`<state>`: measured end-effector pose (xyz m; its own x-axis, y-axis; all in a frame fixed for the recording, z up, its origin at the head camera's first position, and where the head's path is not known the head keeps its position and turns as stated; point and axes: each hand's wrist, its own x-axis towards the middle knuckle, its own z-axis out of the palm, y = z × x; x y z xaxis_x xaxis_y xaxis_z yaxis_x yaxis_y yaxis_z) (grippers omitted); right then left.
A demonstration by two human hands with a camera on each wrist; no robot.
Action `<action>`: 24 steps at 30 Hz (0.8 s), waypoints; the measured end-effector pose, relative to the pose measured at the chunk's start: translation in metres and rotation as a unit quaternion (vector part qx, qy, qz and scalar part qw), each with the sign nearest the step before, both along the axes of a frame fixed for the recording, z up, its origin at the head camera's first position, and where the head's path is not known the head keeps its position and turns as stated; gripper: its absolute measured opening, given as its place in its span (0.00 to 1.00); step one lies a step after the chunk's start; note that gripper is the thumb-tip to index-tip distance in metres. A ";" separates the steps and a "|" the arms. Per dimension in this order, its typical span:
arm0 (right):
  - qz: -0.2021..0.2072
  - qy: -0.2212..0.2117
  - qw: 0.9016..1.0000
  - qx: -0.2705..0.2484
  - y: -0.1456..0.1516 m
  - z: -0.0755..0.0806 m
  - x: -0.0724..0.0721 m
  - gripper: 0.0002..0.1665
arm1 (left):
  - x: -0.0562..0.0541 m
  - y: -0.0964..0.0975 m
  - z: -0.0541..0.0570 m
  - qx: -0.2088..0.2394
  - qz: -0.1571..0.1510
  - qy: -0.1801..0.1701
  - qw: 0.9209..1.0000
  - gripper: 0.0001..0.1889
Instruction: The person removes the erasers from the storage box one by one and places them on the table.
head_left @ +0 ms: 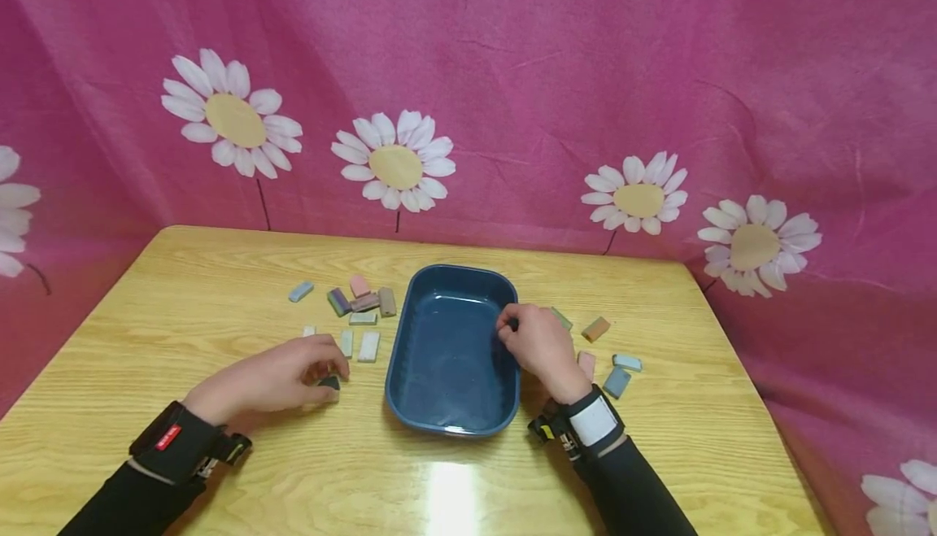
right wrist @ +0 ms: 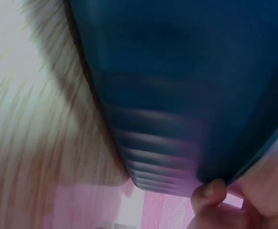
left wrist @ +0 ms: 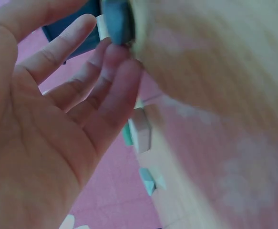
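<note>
In the head view my left hand [head_left: 285, 373] is low over the table, left of a dark blue basin [head_left: 452, 418]. Its thumb and bent fingers pinch a dark grey block [head_left: 331, 382]; the left wrist view shows that block [left wrist: 118, 21] at the fingertips. My right hand [head_left: 540, 347] reaches over the basin's right rim with its fingers curled. A small dark piece [head_left: 514, 324] shows between thumb and forefinger, its shape mostly hidden. In the right wrist view the curled fingers [right wrist: 210, 193] are beside the basin's rim, and the piece is hidden.
Left of the basin lie several small blocks, among them a white block [head_left: 369, 346], a pink block [head_left: 359, 285] and a blue block [head_left: 301, 291]. On its right are an orange-brown block [head_left: 596, 329], a blue-grey block [head_left: 617, 382] and others. A pink flowered cloth [head_left: 512, 113] hangs behind the table.
</note>
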<state>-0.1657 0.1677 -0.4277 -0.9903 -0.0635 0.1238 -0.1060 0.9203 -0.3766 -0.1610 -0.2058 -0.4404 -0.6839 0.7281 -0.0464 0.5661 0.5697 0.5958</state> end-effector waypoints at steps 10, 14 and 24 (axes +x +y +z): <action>0.006 0.005 1.000 -0.012 0.008 0.018 0.010 0.12 | -0.004 0.023 0.021 0.018 0.088 0.115 0.989 0.07; -0.010 0.040 0.999 0.004 0.007 0.026 0.016 0.14 | -0.007 0.046 0.037 0.016 0.138 0.197 0.970 0.11; -0.021 0.078 0.996 0.033 0.004 0.032 0.025 0.30 | -0.024 0.101 0.045 -0.065 0.181 0.276 0.942 0.35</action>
